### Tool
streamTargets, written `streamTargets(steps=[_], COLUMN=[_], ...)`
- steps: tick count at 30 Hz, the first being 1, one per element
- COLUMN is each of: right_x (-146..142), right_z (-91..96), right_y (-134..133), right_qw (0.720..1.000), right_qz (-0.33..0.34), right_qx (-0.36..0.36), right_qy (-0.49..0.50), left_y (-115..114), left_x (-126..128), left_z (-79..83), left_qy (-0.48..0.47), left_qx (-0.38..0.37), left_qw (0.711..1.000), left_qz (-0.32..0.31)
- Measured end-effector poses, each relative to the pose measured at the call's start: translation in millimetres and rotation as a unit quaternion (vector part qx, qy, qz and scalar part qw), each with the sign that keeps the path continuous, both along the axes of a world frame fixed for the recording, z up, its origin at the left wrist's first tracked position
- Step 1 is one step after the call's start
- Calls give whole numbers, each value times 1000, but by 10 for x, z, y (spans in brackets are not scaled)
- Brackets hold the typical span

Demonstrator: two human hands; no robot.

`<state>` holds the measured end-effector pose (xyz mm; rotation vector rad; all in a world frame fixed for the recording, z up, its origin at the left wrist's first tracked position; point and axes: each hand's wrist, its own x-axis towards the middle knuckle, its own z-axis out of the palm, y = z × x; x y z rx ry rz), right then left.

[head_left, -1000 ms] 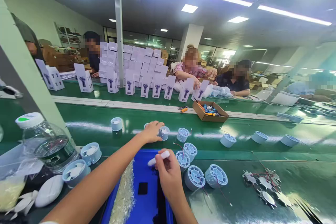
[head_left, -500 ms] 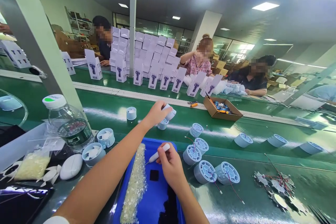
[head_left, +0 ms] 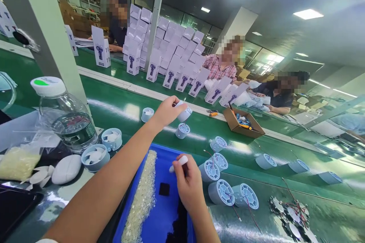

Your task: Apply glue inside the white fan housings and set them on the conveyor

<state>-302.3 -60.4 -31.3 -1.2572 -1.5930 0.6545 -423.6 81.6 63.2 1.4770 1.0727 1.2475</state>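
My left hand reaches over the green belt, its fingers closed around a light blue round fan housing. Just below that, another fan housing stands on the belt. Closer in, my right hand grips a white pen-shaped tool above a blue tray. Small clear ring-like pieces fill the tray's left side. A black square lies in its middle, and black pieces are heaped at the right. The tool's tip is hard to make out.
Several fan housings with wires stand right of the tray. Beyond them lies a pile of wired discs. A water bottle and a white mouse are at left. White boxes line the far side, where several people sit.
The view has tilted and shifted. The housing in my left hand now shows apart from the one standing below it. The tool in my right hand has turned, its thin tip no longer clearly visible.
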Motion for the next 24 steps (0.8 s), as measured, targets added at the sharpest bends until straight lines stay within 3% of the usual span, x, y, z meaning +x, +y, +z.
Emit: streamTargets(steps=[3,5,11,17,22,24], right_x=[62,94,111,90,85,81], right_z=[-14,-50,-131,-59,27,43], right_y=[41,64,78,56,-69,-130], right_qw=[996,994,997,999,998,999], right_qz=[-74,-94,-78,-41,-44,-10], right_qx=[55,48,-2,-6,37,39], right_qy=[-13,-3,21,-14,5,3], left_y=[41,63,101,85,51,37], left_x=[-23,-33,-52,-73,-73,-49], left_z=[-9,-11,-3,9,25,19], left_qy=[-6,-3,-1,-17,-32,-26], left_qx=[4,3,-22,-30,-49,-49], left_qw=[1000,1000,1000,999,998,998], left_qz=[4,5,7,4,-22,-39])
